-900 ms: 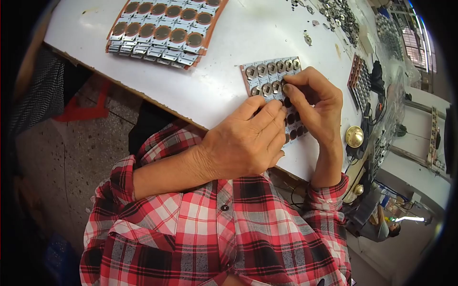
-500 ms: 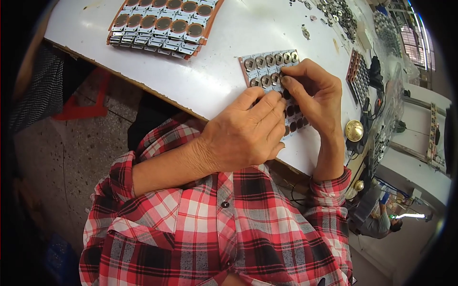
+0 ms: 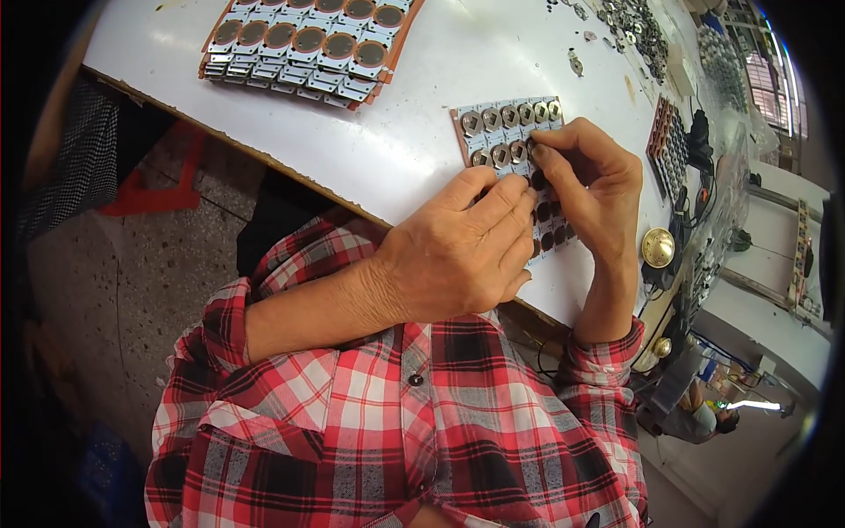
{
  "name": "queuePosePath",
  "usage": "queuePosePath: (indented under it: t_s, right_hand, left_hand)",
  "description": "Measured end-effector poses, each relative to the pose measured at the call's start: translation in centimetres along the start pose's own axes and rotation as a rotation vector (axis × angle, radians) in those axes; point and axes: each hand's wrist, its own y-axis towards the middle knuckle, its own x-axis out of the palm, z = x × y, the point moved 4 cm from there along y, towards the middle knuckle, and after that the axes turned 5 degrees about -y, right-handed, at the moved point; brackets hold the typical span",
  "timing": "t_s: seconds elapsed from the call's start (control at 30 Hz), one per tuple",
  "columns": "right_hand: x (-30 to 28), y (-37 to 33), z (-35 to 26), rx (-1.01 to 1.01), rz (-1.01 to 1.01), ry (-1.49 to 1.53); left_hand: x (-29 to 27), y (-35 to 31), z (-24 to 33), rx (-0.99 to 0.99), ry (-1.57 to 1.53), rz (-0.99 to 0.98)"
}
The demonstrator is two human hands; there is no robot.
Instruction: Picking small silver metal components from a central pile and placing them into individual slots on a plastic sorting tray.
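A light blue circuit board panel (image 3: 489, 138) with a reddish-brown edge lies on the white table in front of me. Shiny round metal clips (image 3: 501, 156) fill its two far rows, while the nearer rows show dark bare discs (image 3: 543, 211). My right hand (image 3: 598, 180) pinches thumb and forefinger at a round metal clip near the right end of the second row, mostly covered by the fingertips. Across the panel's left side lies my left hand (image 3: 462, 242), its fingers curled and tips at the dark discs. What it may hold underneath is hidden.
At the far left sits a stack of similar panels (image 3: 308, 44). Loose metal parts (image 3: 638, 35) are scattered at the far right. Another panel (image 3: 669, 145), black cables and a brass-coloured dome (image 3: 657, 247) line the right side. A person (image 3: 695, 418) is in the background.
The view has shifted slightly, so the panels and stack appear a little further right. Both hands stay at the same rows, the right hand still pinching at the second row.
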Motion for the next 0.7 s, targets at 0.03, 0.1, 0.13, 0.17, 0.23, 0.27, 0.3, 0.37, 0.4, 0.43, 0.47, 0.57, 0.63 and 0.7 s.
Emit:
queuePosePath:
  t_s: [0.03,0.1,0.13,0.17,0.23,0.27,0.3,0.37,0.4,0.43,0.47,0.57,0.63,0.7]
  right_hand:
    - [0.0,0.1,0.2,0.003,-0.001,-0.001]
    - [0.1,0.3,-0.1,-0.202,0.014,-0.126]
    - [0.0,0.2,-0.4,-0.202,0.013,-0.128]
    - [-0.2,0.0,-0.8,-0.168,-0.001,-0.123]
    - [-0.6,0.0,-0.9,-0.135,-0.011,-0.122]
    - [-0.9,0.3,-0.4,-0.02,0.015,-0.046]
    - [-1.2,0.6,0.3,0.093,0.04,0.031]
    - [-3.0,2.3,2.2,-0.039,0.204,-0.108]
    - [-3.6,3.4,2.4,-0.081,0.26,-0.197]
    - [-4.0,4.4,2.7,-0.081,0.264,-0.199]
    - [-4.1,5.3,2.5,-0.157,0.253,-0.28]
    - [-4.3,7.4,3.2,-0.291,0.227,-0.429]
    - [-4.2,7.7,3.3,-0.375,0.221,-0.523]
    - [-4.6,7.2,3.5,-0.251,0.252,-0.382]
  left_hand:
    - [-0.1,0.0,0.0,-0.001,0.015,0.002]
    - [-0.1,0.0,0.0,-0.002,0.029,0.006]
    - [-0.1,0.0,0.0,-0.003,0.023,-0.002]
    - [-0.1,0.0,0.0,-0.003,0.016,-0.01]
    - [-0.2,0.0,-0.1,-0.004,0.014,-0.006]
    - [-0.2,0.0,-0.2,-0.008,0.013,-0.005]
    - [-0.2,0.0,-0.2,-0.005,0.014,-0.002]
    - [-0.1,0.0,-0.2,-0.003,0.006,-0.005]
    - [0.0,-0.1,-0.2,-0.002,0.008,-0.004]
    - [0.0,-0.1,-0.2,0.005,0.009,0.014]
    - [-0.1,0.0,-0.2,0.012,0.01,0.032]
    - [-0.2,-0.1,-0.3,-0.006,0.003,-0.006]
    - [-0.2,-0.2,-0.3,-0.01,-0.001,-0.001]
    - [-0.1,-0.2,-0.4,-0.013,-0.011,0.002]
